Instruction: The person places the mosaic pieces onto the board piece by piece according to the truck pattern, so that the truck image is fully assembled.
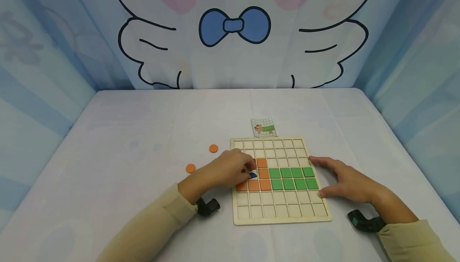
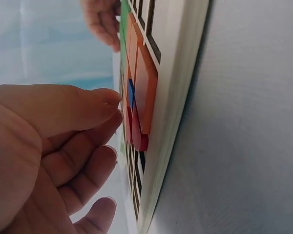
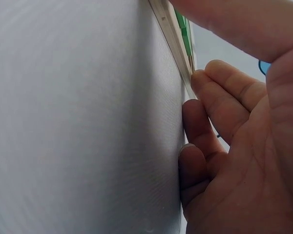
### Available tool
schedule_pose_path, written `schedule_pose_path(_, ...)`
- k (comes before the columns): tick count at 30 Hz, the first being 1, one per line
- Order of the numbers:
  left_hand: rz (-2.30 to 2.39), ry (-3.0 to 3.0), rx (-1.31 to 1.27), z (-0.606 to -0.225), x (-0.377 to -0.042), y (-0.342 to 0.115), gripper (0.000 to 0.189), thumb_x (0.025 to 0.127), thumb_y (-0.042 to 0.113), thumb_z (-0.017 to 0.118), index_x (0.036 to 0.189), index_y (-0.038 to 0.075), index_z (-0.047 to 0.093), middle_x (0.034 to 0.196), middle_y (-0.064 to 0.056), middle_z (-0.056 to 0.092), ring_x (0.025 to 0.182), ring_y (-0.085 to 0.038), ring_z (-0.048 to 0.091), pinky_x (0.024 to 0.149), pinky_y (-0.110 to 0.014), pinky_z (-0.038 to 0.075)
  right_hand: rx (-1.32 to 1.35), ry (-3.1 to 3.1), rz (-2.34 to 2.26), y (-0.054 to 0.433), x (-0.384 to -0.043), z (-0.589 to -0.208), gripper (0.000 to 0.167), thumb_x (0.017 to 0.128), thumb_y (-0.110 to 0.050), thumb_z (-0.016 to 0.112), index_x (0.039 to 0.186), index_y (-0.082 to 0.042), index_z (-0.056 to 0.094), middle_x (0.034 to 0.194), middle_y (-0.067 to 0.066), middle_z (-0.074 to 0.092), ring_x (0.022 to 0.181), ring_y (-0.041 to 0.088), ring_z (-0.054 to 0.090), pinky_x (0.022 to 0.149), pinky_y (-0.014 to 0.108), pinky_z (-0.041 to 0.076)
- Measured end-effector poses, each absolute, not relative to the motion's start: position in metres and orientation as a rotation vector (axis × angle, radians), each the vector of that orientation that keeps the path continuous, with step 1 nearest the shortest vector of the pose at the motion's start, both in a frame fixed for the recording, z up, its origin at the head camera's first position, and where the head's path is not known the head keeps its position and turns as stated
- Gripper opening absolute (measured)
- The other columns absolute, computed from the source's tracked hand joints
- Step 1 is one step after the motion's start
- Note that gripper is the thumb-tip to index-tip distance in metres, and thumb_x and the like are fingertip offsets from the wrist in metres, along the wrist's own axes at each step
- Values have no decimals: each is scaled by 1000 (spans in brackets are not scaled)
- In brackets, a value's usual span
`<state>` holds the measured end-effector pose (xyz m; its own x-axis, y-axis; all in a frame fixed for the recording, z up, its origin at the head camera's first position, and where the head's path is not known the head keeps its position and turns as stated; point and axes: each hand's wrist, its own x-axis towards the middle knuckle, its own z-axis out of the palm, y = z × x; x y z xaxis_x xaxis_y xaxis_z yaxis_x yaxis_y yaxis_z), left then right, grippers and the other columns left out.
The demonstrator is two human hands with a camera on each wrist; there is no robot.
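Observation:
A wooden grid board (image 1: pixel 280 211) lies on the table, with green square tiles (image 1: pixel 286 173) and orange square tiles (image 1: pixel 264 184) in its cells. Over its left part is my left hand (image 1: pixel 230 168), thumb and index fingertips drawn together just above a small blue piece (image 1: pixel 253 175). In the left wrist view the blue piece (image 2: pixel 131 92) shows beyond an orange tile (image 2: pixel 146 87), beside rounded red pieces (image 2: pixel 139 134); I cannot tell whether the fingertips grip it. My right hand (image 1: pixel 350 182) is spread at the board's right edge, thumb and index finger against it.
Two orange discs (image 1: pixel 213 148) (image 1: pixel 190 168) lie on the table left of the board. A small picture card (image 1: pixel 264 128) with a gridded animal design sits at the board's far edge. Behind the table (image 1: pixel 161 114) hangs a printed curtain (image 1: pixel 237 62).

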<state>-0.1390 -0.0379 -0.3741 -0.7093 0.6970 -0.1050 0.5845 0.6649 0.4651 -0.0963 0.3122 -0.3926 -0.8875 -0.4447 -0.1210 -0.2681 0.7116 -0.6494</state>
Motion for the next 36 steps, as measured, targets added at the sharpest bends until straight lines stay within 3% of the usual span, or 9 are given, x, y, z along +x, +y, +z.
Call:
schedule_pose_path(11,547,2613,1030,-375,-142,-35,11,92,13,72,103,16,72,92,9,63,88,-11,52,79,-26,45,-552,2659,-938,312,-95,-393,89,80,-37,84,151,-5,40,152,20,40,140,42,32,103,31,28)
schedule_pose_path(17,529,2600,1052,-375,-143,-32,13,91,13,73,103,17,74,90,10,64,87,-9,53,78,-26,45,-541,2658,-933,311,-95,-392,91,79,-39,84,151,-5,40,152,20,40,140,42,31,104,42,28)
schedule_pose_path(21,520,2595,1054,-374,-143,-31,11,91,13,73,101,18,74,87,12,62,86,-10,52,77,-26,44,-539,2660,-930,311,-95,-392,90,79,-38,84,151,-5,40,152,20,40,140,42,31,103,43,29)
schedule_pose_path(29,520,2599,1052,-376,-144,-30,9,91,17,74,100,18,73,88,12,63,85,-9,53,79,-26,45,-576,2644,-973,312,-96,-393,89,80,-36,84,151,-4,40,152,20,39,140,44,31,98,11,22)
schedule_pose_path(36,488,2640,1073,-378,-144,-29,4,91,20,74,95,20,72,81,14,60,81,-8,53,77,-28,43,-569,2640,-977,312,-96,-393,89,80,-36,85,151,-5,40,152,20,39,140,44,30,98,11,21)
